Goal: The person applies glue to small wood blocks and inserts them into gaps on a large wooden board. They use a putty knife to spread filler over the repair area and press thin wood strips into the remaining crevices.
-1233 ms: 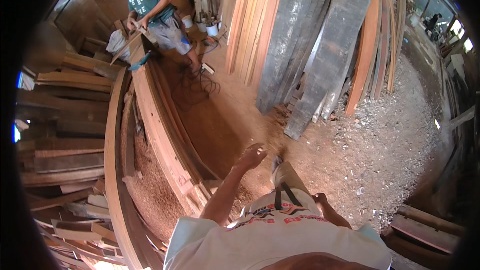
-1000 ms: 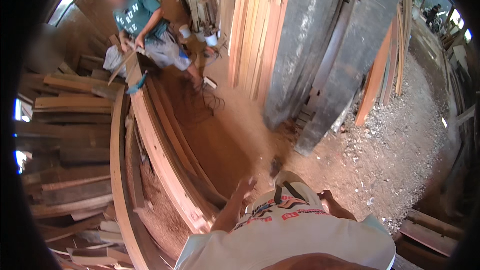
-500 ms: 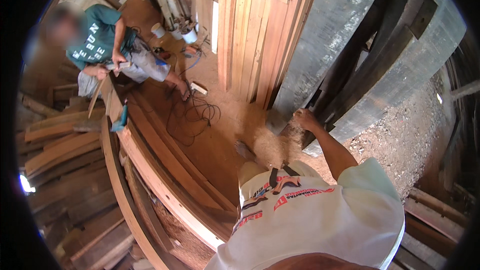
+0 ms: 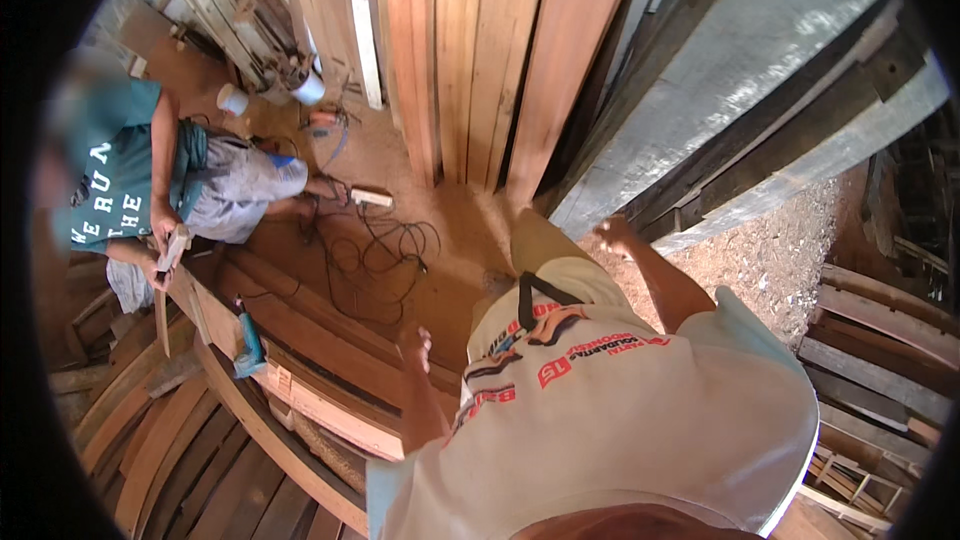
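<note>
My right hand [image 4: 617,238] is in front of my body on the right, beside the lower end of a tall grey metal-like panel [image 4: 720,90]. Its fingers are curled and nothing shows in them. Lower and to the left, my left hand [image 4: 413,348] hangs loosely closed above the long curved timber [image 4: 340,418]. I see nothing in that hand either. A teal power tool [image 4: 250,348] rests on the timber, farther along to the left.
A co-worker [image 4: 120,180] sits at the far left, holding a small wooden block [image 4: 172,248] at the timber's end. Black cable [image 4: 385,250] lies coiled on the dusty floor. Tall planks [image 4: 470,60] lean ahead. Wood shavings [image 4: 760,240] cover the ground at right; stacked boards [image 4: 880,370] lie beyond.
My view has shifted left and down. My left hand has come into sight over the timber. The right hand, earlier at the panel's dark edge, now hangs slightly apart from it.
</note>
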A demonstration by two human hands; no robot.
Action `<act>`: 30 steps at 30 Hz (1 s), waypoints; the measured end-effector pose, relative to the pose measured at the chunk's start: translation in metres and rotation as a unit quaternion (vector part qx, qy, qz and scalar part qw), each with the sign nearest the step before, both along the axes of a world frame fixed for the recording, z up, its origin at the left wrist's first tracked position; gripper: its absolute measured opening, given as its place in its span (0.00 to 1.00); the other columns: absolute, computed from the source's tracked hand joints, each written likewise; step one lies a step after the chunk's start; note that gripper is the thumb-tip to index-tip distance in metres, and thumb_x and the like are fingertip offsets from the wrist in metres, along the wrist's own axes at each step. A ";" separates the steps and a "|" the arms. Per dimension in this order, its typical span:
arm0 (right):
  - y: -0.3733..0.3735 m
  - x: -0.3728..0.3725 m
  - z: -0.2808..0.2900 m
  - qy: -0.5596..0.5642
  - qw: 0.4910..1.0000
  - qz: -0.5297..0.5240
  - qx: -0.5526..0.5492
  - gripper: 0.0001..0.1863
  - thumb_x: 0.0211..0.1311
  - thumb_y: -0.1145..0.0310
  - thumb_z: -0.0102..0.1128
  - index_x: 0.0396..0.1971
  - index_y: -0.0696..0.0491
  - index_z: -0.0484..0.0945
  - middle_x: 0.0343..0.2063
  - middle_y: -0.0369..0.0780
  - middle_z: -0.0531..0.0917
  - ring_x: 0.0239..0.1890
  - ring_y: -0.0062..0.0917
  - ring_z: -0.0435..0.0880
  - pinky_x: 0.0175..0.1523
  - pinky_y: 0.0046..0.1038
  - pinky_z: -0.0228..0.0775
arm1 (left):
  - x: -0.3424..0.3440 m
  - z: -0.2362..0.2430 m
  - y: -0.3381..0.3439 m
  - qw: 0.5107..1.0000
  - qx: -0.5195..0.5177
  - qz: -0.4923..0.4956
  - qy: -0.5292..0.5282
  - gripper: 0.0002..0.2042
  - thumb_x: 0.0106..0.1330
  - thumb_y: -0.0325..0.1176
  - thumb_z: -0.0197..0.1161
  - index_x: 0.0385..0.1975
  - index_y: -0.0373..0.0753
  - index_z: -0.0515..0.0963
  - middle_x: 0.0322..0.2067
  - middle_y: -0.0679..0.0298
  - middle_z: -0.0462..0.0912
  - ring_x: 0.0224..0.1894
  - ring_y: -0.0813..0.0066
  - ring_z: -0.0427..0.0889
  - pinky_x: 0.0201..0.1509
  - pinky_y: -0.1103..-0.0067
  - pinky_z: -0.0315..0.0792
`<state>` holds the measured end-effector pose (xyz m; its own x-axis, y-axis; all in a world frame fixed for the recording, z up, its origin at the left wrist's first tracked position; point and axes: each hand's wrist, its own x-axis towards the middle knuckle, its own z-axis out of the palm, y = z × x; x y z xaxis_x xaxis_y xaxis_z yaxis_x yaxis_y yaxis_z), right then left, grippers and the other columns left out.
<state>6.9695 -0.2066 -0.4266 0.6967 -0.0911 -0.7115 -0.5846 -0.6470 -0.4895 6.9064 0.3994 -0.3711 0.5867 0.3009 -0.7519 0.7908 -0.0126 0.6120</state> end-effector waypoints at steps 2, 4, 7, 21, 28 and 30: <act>0.013 0.037 0.033 -0.102 0.994 -0.043 -0.024 0.16 0.71 0.57 0.64 0.32 0.57 0.82 0.21 0.39 0.83 0.22 0.25 0.80 0.28 0.32 0.72 | 0.066 0.030 0.007 0.995 -0.037 0.090 -0.016 0.10 0.74 0.37 0.55 0.30 0.41 0.75 0.22 0.71 0.73 0.20 0.82 0.67 0.21 0.81 0.56; 0.044 0.077 0.056 -0.097 0.981 -0.156 0.061 0.19 0.71 0.54 0.64 0.29 0.56 0.81 0.22 0.39 0.83 0.22 0.25 0.80 0.29 0.33 0.72 | 0.098 0.025 0.035 0.986 -0.069 0.076 -0.132 0.07 0.74 0.33 0.57 0.32 0.41 0.75 0.26 0.70 0.75 0.24 0.82 0.68 0.23 0.81 0.59; 0.071 0.139 0.087 -0.091 0.992 -0.030 0.077 0.20 0.71 0.54 0.62 0.32 0.59 0.82 0.25 0.43 0.85 0.27 0.29 0.82 0.37 0.36 0.74 | 0.138 0.023 0.050 0.995 -0.045 0.015 -0.090 0.05 0.74 0.31 0.58 0.35 0.40 0.75 0.28 0.70 0.73 0.27 0.83 0.69 0.26 0.81 0.63; -0.024 0.466 0.498 -0.810 0.418 -0.136 -0.387 0.19 0.73 0.64 0.63 0.56 0.61 0.78 0.49 0.46 0.86 0.49 0.33 0.84 0.55 0.34 0.77 | 0.131 -0.057 0.052 0.996 -0.055 -0.048 0.061 0.13 0.71 0.36 0.59 0.52 0.39 0.76 0.38 0.64 0.80 0.38 0.73 0.79 0.35 0.76 0.74; -0.055 0.504 0.481 -0.644 0.532 -0.130 -0.534 0.22 0.70 0.46 0.59 0.47 0.48 0.88 0.46 0.42 0.88 0.54 0.38 0.82 0.64 0.49 0.62 | 0.207 -0.066 0.017 0.982 0.024 -0.172 0.071 0.14 0.73 0.39 0.59 0.49 0.37 0.79 0.37 0.60 0.84 0.36 0.67 0.82 0.38 0.72 0.76; -0.045 0.500 0.482 -0.635 0.548 -0.130 -0.529 0.21 0.72 0.47 0.58 0.49 0.48 0.88 0.49 0.41 0.87 0.57 0.38 0.82 0.64 0.48 0.65 | 0.231 -0.069 0.023 0.980 0.044 -0.186 0.052 0.14 0.73 0.39 0.59 0.49 0.36 0.80 0.37 0.59 0.85 0.36 0.66 0.83 0.39 0.71 0.76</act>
<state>7.4691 -0.2517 0.0550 0.4343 -0.1974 0.8789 -0.3459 -0.9374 -0.0397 7.1377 0.4228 -0.4399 0.5901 0.1481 -0.7936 0.7793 -0.3611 0.5121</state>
